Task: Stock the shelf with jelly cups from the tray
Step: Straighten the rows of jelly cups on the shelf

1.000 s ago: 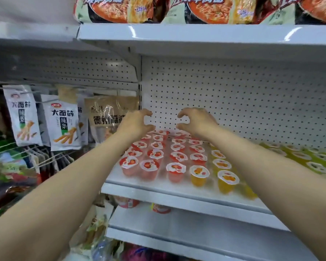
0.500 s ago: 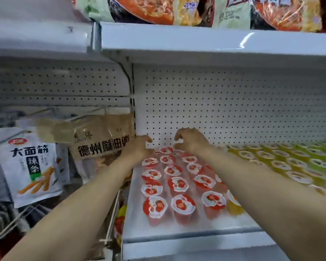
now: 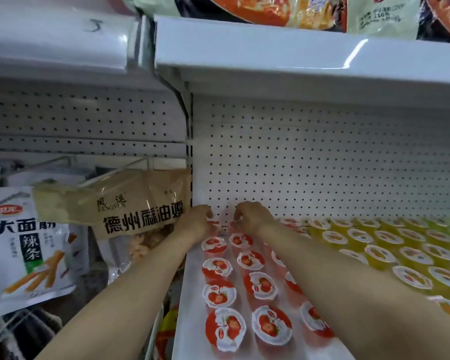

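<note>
Both hands, left hand point(image 3: 196, 222) and right hand point(image 3: 251, 216), are being held curled against red jelly cups point(image 3: 220, 227) at the shelf point(image 3: 190, 294) back (whether clamped cannot be told), likely keeping rows tight; more cups are lying nearer than the fingers.

Left of my left hand point(image 3: 196, 222) hangs a brown snack bag point(image 3: 115, 203); further left, a white spicy-strip bag point(image 3: 24, 245). Noodle packets point(image 3: 296, 9) sit overhead.
</note>
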The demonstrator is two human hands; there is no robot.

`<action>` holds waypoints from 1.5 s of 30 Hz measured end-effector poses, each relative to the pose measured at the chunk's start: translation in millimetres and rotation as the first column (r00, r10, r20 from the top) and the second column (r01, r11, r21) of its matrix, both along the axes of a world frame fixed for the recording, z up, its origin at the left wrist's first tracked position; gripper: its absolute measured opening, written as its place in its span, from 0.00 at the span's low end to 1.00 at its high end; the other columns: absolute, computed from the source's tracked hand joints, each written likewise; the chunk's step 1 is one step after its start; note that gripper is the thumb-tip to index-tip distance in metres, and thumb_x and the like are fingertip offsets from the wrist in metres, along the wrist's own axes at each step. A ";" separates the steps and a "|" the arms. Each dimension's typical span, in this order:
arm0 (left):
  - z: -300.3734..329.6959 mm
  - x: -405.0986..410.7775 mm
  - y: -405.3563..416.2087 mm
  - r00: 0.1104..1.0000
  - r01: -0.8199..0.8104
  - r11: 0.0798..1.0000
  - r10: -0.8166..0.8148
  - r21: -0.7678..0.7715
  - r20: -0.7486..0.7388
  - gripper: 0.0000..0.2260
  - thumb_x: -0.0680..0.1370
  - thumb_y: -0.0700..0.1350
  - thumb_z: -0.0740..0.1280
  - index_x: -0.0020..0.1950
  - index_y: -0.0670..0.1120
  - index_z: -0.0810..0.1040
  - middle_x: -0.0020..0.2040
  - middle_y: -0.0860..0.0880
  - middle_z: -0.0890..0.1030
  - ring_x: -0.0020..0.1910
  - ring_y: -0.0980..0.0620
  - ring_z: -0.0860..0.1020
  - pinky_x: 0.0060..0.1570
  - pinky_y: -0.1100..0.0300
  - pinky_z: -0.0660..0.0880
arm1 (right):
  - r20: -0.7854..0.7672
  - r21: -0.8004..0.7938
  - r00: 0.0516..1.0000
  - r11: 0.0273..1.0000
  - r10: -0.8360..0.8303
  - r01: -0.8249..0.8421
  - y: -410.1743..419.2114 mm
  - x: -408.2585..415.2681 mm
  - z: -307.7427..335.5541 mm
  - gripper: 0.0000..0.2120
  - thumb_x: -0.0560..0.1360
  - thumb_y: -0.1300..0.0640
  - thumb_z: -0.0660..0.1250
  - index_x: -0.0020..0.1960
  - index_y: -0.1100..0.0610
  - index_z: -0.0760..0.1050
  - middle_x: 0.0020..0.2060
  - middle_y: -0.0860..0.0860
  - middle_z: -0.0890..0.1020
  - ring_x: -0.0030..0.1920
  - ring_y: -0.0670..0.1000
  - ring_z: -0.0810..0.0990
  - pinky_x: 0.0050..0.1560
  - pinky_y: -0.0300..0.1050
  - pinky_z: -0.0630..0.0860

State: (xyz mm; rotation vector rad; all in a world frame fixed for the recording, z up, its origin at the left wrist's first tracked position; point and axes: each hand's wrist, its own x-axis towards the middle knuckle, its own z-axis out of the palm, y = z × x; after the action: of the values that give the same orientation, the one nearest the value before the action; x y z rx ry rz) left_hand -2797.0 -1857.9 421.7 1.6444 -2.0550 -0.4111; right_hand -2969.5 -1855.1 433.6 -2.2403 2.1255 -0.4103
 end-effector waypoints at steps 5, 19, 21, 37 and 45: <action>-1.0 -0.4 -7.7 1.000 -0.002 1.000 0.003 0.025 -0.019 0.17 0.72 0.49 0.75 0.58 0.51 0.76 0.58 0.50 0.78 0.54 0.51 0.77 0.56 0.56 0.76 | -0.006 0.047 1.000 0.999 0.009 -0.009 -14.9 0.4 -1.3 0.13 0.75 0.49 0.72 0.53 0.57 0.83 0.53 0.54 0.84 0.52 0.54 0.82 0.48 0.42 0.74; 3.5 -0.8 1.5 0.999 -0.026 0.999 0.026 0.026 -0.022 0.23 0.72 0.51 0.76 0.63 0.50 0.73 0.63 0.49 0.76 0.57 0.50 0.76 0.53 0.57 0.75 | -0.008 0.012 0.998 0.998 0.061 -0.061 -1.6 -3.7 9.3 0.20 0.74 0.45 0.73 0.59 0.56 0.78 0.56 0.52 0.81 0.55 0.54 0.80 0.52 0.44 0.74; 13.2 2.2 9.5 0.998 -0.012 1.000 0.011 0.013 0.058 0.22 0.71 0.55 0.75 0.60 0.49 0.74 0.58 0.49 0.78 0.52 0.52 0.76 0.47 0.59 0.74 | -0.049 0.072 0.996 0.995 0.075 -0.071 8.0 -5.4 20.1 0.19 0.72 0.44 0.74 0.55 0.57 0.82 0.53 0.52 0.83 0.52 0.53 0.81 0.51 0.44 0.77; 17.4 -8.5 41.9 0.941 0.068 0.992 -0.100 0.106 0.323 0.16 0.72 0.50 0.75 0.54 0.43 0.79 0.50 0.46 0.81 0.42 0.52 0.75 0.38 0.63 0.70 | -0.106 0.156 0.993 0.987 0.048 -0.031 34.5 0.3 11.3 0.14 0.70 0.50 0.77 0.51 0.57 0.84 0.50 0.52 0.85 0.51 0.51 0.82 0.51 0.42 0.77; 18.7 -6.3 53.1 0.966 0.047 0.996 -0.064 0.073 0.252 0.17 0.73 0.52 0.74 0.56 0.47 0.75 0.50 0.50 0.78 0.46 0.52 0.75 0.46 0.60 0.75 | -0.067 0.076 0.997 0.997 0.038 -0.033 52.9 0.9 14.1 0.18 0.71 0.48 0.76 0.54 0.58 0.81 0.52 0.53 0.83 0.53 0.53 0.81 0.55 0.47 0.78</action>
State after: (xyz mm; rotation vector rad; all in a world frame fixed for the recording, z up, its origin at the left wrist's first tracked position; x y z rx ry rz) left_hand -2803.3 -1804.8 440.5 1.7603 -2.3009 -0.3031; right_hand -2968.7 -1802.2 447.7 -2.2793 2.0916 -0.2516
